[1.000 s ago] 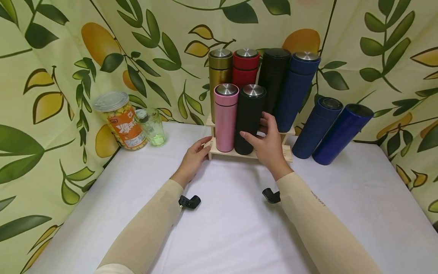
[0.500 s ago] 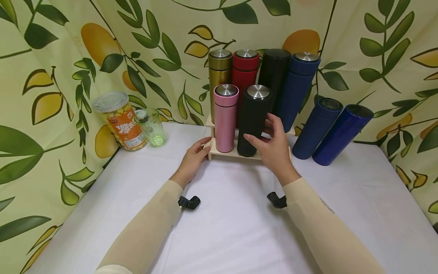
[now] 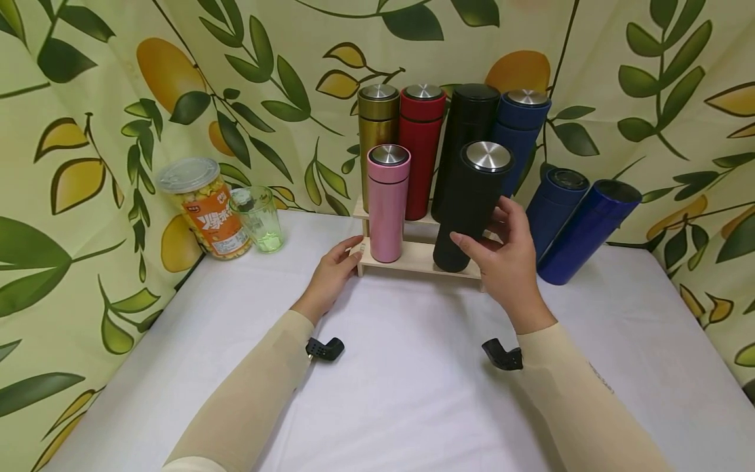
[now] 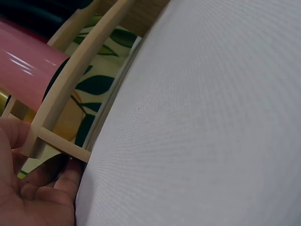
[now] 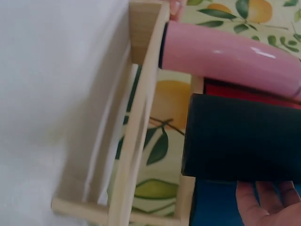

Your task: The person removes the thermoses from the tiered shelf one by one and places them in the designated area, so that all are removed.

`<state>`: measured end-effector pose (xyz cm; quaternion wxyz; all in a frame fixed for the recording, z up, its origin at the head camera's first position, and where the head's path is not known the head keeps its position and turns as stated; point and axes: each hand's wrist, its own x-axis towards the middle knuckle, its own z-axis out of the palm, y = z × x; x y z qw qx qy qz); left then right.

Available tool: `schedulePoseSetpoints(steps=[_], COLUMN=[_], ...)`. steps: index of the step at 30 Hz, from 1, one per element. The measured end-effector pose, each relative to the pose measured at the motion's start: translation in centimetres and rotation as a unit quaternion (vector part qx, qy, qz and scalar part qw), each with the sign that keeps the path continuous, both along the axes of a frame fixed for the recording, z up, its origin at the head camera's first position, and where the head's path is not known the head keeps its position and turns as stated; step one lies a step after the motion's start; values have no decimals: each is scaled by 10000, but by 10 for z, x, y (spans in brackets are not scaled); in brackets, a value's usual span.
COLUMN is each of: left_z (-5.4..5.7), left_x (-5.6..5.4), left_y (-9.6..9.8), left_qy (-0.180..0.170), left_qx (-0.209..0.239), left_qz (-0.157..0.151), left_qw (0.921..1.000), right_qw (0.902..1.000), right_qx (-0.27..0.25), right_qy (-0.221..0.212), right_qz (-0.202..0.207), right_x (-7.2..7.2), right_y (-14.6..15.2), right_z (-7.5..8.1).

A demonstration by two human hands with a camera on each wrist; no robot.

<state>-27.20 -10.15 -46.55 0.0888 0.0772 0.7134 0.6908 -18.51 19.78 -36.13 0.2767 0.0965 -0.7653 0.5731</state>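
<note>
A black thermos [image 3: 472,200] with a silver-topped lid is held by my right hand [image 3: 513,272], thumb in front and fingers round its right side. It leans to the right. Its base, in the right wrist view, shows apart from the front slat [image 5: 141,117] of the two-step wooden rack [image 3: 415,257]. On the lower step's left part stands a pink thermos [image 3: 387,210], upright. My left hand [image 3: 330,278] grips the rack's left end; in the left wrist view its fingers [image 4: 63,181] curl by the leg under the step.
The upper step bears gold [image 3: 377,144], red [image 3: 421,151], black [image 3: 468,124] and blue [image 3: 523,124] thermoses. Two blue bottles [image 3: 557,203] [image 3: 590,229] stand right of the rack. A snack jar [image 3: 206,213] and a green glass [image 3: 263,223] stand left on the white-covered table.
My right hand has lifted the black thermos off the lower step and moved it right, tilting it. The left hand has stayed at the rack's left end.
</note>
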Motion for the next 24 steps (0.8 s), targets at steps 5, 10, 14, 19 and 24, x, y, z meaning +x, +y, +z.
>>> schedulePoseSetpoints(steps=[5, 10, 14, 19, 24], left_z=[0, 0, 0, 0, -1], left_x=[1, 2, 1, 0, -1], left_y=[0, 0, -1, -1, 0], left_qy=[-11, -3, -8, 22, 27], left_qx=[-48, -8, -8, -26, 25], left_qz=[-7, -36, -23, -16, -19], left_qw=[10000, 10000, 10000, 10000, 10000], right_qw=[9994, 9972, 9946, 9908, 9854], right_qx=[106, 215, 270, 248, 291], right_qy=[44, -24, -137, -269, -431], right_qz=[-338, -712, -991, -1300, -1621], right_x=[13, 26, 34, 41, 48], right_y=[17, 34, 46, 59, 75], right_z=[7, 11, 11, 7, 5])
